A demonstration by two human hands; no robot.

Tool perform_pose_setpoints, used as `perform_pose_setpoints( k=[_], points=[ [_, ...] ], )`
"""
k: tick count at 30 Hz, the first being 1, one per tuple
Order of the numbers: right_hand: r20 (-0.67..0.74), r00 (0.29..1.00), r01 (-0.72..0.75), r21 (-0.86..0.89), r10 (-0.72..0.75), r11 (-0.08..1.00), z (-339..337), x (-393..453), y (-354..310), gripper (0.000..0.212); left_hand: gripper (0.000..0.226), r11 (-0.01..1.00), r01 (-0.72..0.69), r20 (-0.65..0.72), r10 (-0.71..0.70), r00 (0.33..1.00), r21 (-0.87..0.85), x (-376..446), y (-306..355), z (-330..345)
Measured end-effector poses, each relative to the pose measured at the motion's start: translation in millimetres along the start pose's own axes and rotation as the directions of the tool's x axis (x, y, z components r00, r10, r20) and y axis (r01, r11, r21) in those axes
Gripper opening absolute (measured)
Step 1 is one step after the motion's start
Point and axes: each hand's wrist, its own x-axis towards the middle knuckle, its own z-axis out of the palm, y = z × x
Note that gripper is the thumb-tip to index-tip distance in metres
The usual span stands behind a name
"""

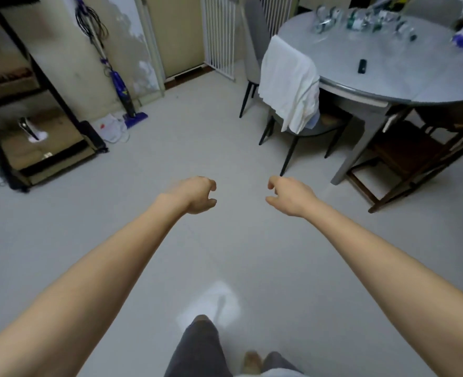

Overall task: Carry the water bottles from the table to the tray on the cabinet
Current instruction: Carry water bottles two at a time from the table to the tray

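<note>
Both hands held out over the floor, holding nothing.
Left hand (197,194) and right hand (290,195) loosely curled; water bottles (361,21) stand on the round tabletop (388,77).

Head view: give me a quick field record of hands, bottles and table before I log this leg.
left hand: held out over the floor, fingers loosely curled, holding nothing
right hand: same, holding nothing
clear plastic water bottles: clustered at the far side of the round grey table; blurred, count unclear
small black object: lying alone on the tabletop
white cloth: draped over the grey chair beside the table
tray: not identifiable
</note>
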Motion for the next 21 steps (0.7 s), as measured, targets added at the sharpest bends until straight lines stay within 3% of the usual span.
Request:
perform_pose_setpoints(
  k=[7,21],
  points=[
    [-0.002,0.999,0.041,-0.025,-0.041,0.999,-47,207,-1,0.038,0.047,0.999,0.036,-0.056,-0.035,0.998,0.013,180,-74,-81],
    [-0.019,0.992,-0.124,0.109,0.126,0.986,-161,561,54,0.039,0.050,0.977,-0.154,0.014,0.154,0.988,0.147,543,-128,-259]
  ],
)
